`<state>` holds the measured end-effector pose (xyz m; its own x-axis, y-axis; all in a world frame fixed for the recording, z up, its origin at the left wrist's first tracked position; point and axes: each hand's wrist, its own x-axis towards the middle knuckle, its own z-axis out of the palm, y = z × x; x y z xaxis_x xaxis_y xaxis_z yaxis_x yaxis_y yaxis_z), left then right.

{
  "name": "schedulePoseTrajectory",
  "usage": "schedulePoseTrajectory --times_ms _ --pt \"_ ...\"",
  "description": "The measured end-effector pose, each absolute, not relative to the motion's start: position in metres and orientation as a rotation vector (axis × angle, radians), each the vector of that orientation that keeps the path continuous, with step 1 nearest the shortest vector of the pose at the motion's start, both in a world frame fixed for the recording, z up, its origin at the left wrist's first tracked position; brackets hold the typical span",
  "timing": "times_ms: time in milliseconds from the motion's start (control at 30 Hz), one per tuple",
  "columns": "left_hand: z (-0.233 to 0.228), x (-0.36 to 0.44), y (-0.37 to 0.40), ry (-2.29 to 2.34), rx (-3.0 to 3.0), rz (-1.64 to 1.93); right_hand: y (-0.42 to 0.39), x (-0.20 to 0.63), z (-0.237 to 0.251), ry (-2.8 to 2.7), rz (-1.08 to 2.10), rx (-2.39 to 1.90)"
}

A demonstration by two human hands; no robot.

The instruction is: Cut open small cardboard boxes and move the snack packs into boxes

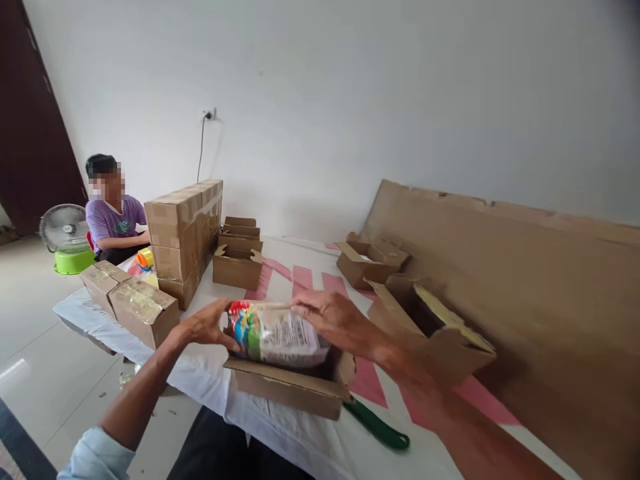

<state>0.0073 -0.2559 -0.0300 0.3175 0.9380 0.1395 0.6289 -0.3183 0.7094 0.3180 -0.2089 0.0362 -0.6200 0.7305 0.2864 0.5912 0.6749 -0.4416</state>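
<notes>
A plastic food packet (283,337) with a colourful left end and a printed pale label lies tilted in the mouth of an open cardboard box (290,390). My left hand (213,327) is closed around the packet's left end, thumb on the near face. At the packet's upper right edge, my right hand (335,320) pinches with bent fingers. The packet's lower part is hidden behind the box's near wall. A green handle (380,427) sticks out from beside the box's right corner; the rest of that tool is hidden.
Taped boxes (173,243) are stacked at left, with more taped boxes (143,303) in front. Open boxes stand behind (237,267) and at right (425,320). A large cardboard sheet (510,280) leans on the wall. Another person (117,220) sits near a fan (67,227).
</notes>
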Motion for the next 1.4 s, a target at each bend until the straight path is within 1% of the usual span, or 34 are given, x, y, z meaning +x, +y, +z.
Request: schedulePoseTrajectory --times_ms 67,133,300,467,567,667,833,933,1100,1300,1400 --pt "-0.027 0.001 -0.258 1.309 1.969 0.867 -0.205 0.328 0.045 -2.325 0.548 -0.990" --pt "-0.023 -0.002 -0.263 1.272 1.942 0.900 -0.200 0.335 0.050 -2.216 0.637 -0.964" --pt "-0.015 0.003 -0.274 1.278 2.041 0.813 -0.179 0.341 0.051 -1.969 0.807 -0.930" --pt "-0.014 0.005 -0.269 1.322 2.101 0.785 -0.156 0.337 0.049 -1.736 0.966 -0.898" --pt "-0.004 0.004 -0.260 1.311 2.023 0.841 -0.151 0.333 0.052 -1.674 0.989 -0.881" --pt "0.011 0.005 -0.249 1.216 1.902 1.031 -0.150 0.329 0.053 -1.659 0.962 -0.848" --pt "0.028 0.020 -0.239 0.938 1.568 1.166 -0.145 0.320 0.049 -1.737 0.725 -0.688" --pt "0.031 0.032 -0.241 0.807 1.438 1.270 -0.137 0.314 0.042 -1.714 0.630 -0.687" --pt "0.026 0.042 -0.243 0.561 1.315 1.380 -0.133 0.301 0.032 -1.712 0.669 -0.804" --pt "0.009 0.047 -0.226 0.664 1.308 1.638 -0.136 0.282 0.029 -1.643 0.750 -0.791" --pt "0.003 0.048 -0.219 0.739 1.388 1.724 -0.135 0.278 0.022 -1.531 0.939 -0.783"
